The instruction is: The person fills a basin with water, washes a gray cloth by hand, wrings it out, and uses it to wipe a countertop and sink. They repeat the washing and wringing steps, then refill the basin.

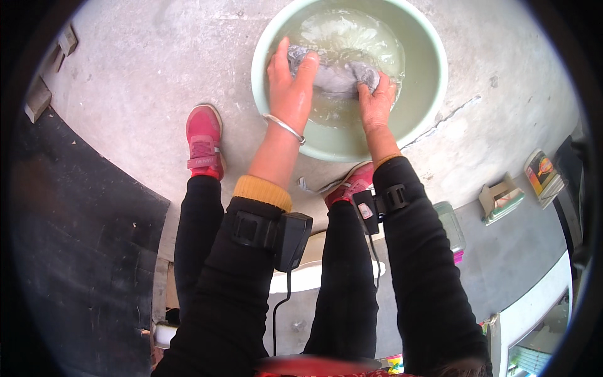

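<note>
A pale green basin [433,94] of cloudy water stands on the floor in front of me. In it lies a wet grey cloth [336,78], bunched into a long roll and partly under water. My left hand [292,81] grips the cloth's left end, thumb on the near side. At the right end my right hand [377,97] pinches a fold of it between thumb and fingers. A silver bangle [286,127] circles my left wrist. Both forearms wear black sleeves with strapped-on black devices.
My feet in pink shoes [204,138] stand near the basin. A dark panel [81,239] covers the left side. An open small box [502,198] and a booklet [541,173] lie at the right, with a clear plastic container [449,226] by my right forearm. A crack runs across the concrete floor.
</note>
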Available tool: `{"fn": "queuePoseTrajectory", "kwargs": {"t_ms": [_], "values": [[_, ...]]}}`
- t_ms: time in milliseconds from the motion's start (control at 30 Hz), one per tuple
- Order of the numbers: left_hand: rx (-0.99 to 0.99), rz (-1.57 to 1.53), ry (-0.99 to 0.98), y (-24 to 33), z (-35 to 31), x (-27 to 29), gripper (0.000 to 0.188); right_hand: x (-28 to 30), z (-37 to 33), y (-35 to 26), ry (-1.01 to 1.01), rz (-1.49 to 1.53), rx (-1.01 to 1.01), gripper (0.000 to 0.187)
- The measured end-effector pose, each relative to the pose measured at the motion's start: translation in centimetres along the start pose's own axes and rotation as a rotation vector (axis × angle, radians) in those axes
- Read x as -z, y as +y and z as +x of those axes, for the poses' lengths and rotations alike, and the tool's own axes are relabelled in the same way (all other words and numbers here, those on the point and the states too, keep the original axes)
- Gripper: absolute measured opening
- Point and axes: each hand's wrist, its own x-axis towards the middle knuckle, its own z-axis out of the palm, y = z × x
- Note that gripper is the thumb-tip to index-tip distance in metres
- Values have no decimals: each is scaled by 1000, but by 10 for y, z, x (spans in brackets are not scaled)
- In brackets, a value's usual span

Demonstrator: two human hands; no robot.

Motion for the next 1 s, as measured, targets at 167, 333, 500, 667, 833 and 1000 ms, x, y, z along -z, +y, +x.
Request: {"fn": "queuePoseTrajectory", "kwargs": {"t_ms": [167,333,500,667,833,1000], "values": [[58,14,28,-5,1,-1,74,9,1,5,-201,-112,158,47],[121,-90,-2,-6,-3,1,74,9,-3,13,-70,-13,-104,50],[174,-139,-11,-5,-6,2,74,12,-3,17,-254,-330,221,48],[227,-165,-36,-1,-7,3,76,50,-11,-12,-395,986,-349,48],[284,-168,-95,7,-13,0,79,127,-53,-68,-549,962,-134,43],[370,-262,-244,12,-21,-4,80,192,-79,-93,-661,1113,-74,43]]}}
